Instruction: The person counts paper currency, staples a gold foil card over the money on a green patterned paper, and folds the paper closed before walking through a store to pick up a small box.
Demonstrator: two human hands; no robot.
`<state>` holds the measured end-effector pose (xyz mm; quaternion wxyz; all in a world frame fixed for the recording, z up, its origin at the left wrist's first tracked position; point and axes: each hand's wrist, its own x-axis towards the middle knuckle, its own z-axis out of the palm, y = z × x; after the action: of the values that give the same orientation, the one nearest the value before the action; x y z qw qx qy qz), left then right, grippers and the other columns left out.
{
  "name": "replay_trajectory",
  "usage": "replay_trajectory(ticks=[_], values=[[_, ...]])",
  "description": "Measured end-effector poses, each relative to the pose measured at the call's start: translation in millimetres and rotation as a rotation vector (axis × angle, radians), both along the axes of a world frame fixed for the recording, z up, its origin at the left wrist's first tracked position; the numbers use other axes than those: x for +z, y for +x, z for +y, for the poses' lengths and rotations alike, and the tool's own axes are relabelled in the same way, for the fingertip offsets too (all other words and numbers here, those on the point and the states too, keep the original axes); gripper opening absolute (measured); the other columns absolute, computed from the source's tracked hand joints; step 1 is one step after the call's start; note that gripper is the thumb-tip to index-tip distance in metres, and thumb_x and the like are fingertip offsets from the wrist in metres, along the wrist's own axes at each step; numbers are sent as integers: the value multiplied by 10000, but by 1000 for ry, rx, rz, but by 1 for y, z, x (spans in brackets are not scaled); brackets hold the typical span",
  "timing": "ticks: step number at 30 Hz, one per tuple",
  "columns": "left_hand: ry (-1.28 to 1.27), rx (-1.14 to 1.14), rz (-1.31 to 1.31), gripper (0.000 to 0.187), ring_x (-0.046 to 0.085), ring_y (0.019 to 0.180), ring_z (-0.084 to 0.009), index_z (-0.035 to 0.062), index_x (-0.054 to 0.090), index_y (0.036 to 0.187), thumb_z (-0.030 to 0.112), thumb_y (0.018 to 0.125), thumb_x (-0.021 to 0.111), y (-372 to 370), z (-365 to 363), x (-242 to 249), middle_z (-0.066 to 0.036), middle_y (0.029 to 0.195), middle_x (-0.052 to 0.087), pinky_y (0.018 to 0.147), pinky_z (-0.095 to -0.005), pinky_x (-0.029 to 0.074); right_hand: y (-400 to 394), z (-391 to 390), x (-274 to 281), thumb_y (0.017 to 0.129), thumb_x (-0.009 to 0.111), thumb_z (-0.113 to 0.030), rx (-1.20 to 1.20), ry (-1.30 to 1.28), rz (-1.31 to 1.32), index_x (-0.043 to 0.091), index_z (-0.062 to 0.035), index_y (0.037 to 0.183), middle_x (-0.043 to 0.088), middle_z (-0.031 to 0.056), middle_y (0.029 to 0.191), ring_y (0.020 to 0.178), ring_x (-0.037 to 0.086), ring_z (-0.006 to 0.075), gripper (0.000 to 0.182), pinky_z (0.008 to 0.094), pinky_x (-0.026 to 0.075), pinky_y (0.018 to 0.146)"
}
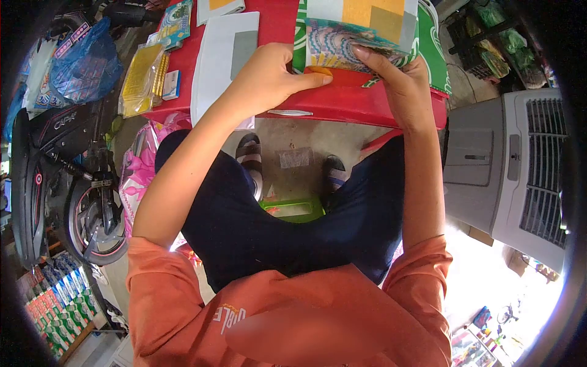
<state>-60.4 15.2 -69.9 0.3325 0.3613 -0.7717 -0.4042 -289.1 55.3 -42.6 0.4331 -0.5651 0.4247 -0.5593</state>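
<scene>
At the far edge of the view, my right hand [403, 76] pinches a stack of patterned paper [336, 49] in teal, purple and yellow, thumb on top. My left hand [278, 76] is closed at the stack's lower left, its thumb stretched over a small orange piece [319, 71]; its other fingers are mostly hidden. Beneath and around the stack lie a white, orange and grey printed sheet [373, 15] and green material with white print [430, 46]. A white and grey sheet [214, 67] lies left of my left hand on the red table [348, 95].
Gold packets [142, 82] in clear plastic and a teal patterned bundle [176, 25] lie at the table's left. A motorbike [79, 165] with a blue plastic bag [85, 64] stands left. A grey air cooler [507, 165] is at right. A green tray [293, 211] sits below.
</scene>
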Motion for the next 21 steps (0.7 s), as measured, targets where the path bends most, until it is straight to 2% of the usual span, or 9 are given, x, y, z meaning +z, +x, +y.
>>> replay_trajectory(ticks=[14,21], values=[[-4,-63,13,404,734,841,-204,11,758,1100,344,878,811,0,-11,-7,-128,974,773,781,-316,549,0,-1,1,905,763,-178,24,26,3,765,-32,1112,767,32,1027,911,677,86,253,256,508,788],[12,-55,21,377,725,820,-179,17,767,1078,333,878,814,-1,-11,-9,-118,930,774,779,-307,540,3,-3,0,906,765,-211,24,7,-40,764,-35,1105,762,19,1015,884,660,75,265,259,493,759]])
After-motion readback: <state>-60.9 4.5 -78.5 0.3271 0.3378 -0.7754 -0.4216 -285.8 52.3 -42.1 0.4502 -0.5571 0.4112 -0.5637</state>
